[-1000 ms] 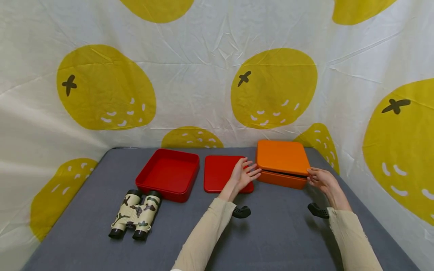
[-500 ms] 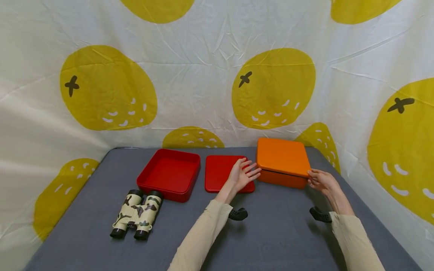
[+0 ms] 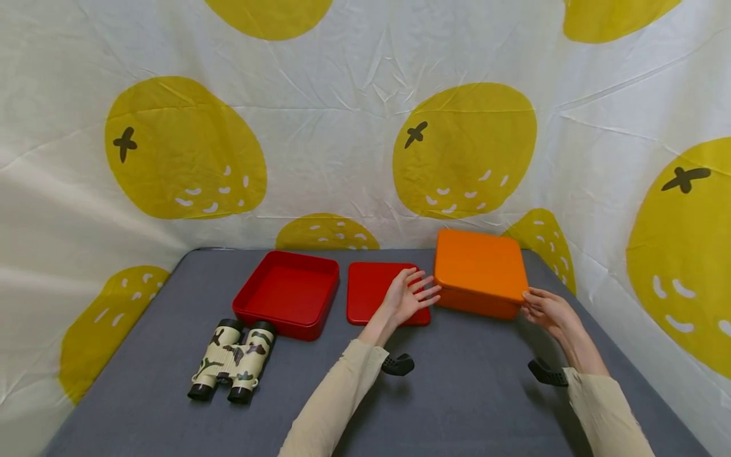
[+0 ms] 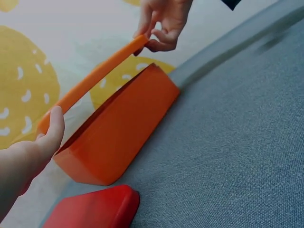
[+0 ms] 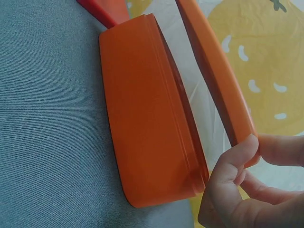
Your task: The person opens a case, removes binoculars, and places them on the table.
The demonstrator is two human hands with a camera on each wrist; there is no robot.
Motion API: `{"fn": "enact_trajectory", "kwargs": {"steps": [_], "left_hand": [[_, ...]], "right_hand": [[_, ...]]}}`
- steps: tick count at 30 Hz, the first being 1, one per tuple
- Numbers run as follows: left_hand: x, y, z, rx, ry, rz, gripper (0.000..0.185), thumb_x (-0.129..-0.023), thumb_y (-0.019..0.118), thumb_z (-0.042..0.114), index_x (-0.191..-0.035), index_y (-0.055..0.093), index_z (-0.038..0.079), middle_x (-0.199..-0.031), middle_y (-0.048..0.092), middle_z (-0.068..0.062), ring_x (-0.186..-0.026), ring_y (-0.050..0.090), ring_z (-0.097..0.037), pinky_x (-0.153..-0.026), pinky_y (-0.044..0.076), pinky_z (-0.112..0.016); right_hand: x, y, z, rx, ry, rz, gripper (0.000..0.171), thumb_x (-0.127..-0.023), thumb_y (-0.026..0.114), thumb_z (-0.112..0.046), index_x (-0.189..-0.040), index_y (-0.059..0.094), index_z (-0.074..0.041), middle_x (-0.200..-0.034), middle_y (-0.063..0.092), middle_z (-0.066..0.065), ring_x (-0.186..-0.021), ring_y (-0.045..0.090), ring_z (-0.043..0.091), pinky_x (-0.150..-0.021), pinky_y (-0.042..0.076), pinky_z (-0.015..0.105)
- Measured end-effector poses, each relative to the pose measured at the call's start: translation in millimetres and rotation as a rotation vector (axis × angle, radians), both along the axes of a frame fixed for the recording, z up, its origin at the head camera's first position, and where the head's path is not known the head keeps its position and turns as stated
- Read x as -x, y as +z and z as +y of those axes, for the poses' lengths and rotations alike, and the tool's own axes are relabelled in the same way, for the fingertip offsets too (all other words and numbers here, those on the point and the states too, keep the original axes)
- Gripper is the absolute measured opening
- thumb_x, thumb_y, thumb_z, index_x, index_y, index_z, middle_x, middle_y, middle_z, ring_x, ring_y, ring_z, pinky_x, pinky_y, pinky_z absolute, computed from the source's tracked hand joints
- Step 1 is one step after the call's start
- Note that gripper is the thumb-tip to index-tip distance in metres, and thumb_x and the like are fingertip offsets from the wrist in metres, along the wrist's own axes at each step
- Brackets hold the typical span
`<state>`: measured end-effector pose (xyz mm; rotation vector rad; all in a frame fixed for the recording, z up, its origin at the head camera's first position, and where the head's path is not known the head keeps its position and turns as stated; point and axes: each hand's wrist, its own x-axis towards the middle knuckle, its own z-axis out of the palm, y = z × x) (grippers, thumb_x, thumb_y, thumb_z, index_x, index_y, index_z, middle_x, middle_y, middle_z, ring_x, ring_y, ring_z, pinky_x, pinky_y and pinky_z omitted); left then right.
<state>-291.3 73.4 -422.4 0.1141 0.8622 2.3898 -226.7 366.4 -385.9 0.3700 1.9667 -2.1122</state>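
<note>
In the head view, an orange lid (image 3: 480, 261) stands raised above an orange box (image 3: 476, 303) at the back right of the table. A wide gap between them shows in both wrist views. My right hand (image 3: 551, 312) pinches the lid's right end between thumb and fingers, as the right wrist view shows at the lid's edge (image 5: 228, 99). My left hand (image 3: 403, 298) has its fingers straight and spread, fingertips touching the lid's left end. Part of the left fingers is hidden in the left wrist view. The inside of the orange box (image 4: 118, 128) is out of sight.
A flat red lid (image 3: 371, 292) lies beside the orange box, partly behind my left hand. Further left stands an open red box (image 3: 288, 285). Camouflage binoculars (image 3: 233, 362) lie in front of it. A printed curtain (image 3: 331, 146) hangs behind the grey table (image 3: 457, 393).
The orange lid's far edge has risen, and the dark gap along its front is no longer seen in the head view. My right hand has shifted slightly right and down.
</note>
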Motion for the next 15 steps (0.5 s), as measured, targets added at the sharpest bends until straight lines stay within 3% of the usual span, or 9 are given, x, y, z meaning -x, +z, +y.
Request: {"fn": "enact_trajectory", "kwargs": {"steps": [5,10,15], "left_hand": [[-4.1,0.5,-3,0.001,-0.011,0.009,0.060,-0.089,0.042,0.031,-0.139,0.024,0.005,-0.145,0.022,-0.019,-0.130,0.031,-0.039,-0.107,0.024,-0.048],[-7.9,1.6,-7,0.037,-0.031,0.034,0.060,-0.089,0.040,0.032,-0.139,0.024,0.003,-0.144,0.024,-0.020,-0.130,0.032,-0.037,-0.106,0.026,-0.049],[-11.1,0.6,-16,0.073,-0.060,0.050,0.058,-0.091,0.038,0.032,-0.139,0.023,0.002,-0.142,0.030,-0.019,-0.129,0.034,-0.038,-0.105,0.027,-0.051]], "right_hand": [[-7.4,1.2,-2,0.006,0.004,0.030,0.075,-0.089,0.052,-0.021,-0.142,0.003,0.000,-0.078,0.058,-0.012,-0.070,0.056,0.003,-0.068,0.049,0.019],[-16.4,1.7,-5,0.012,0.011,0.050,0.041,-0.088,0.053,-0.020,-0.122,0.031,-0.011,-0.078,0.059,-0.011,-0.068,0.057,0.004,-0.067,0.050,0.020],[-22.8,0.6,-7,-0.019,0.027,0.055,0.033,-0.089,0.053,-0.021,-0.116,0.035,-0.015,-0.080,0.059,-0.011,-0.069,0.057,0.004,-0.066,0.050,0.020]]}}
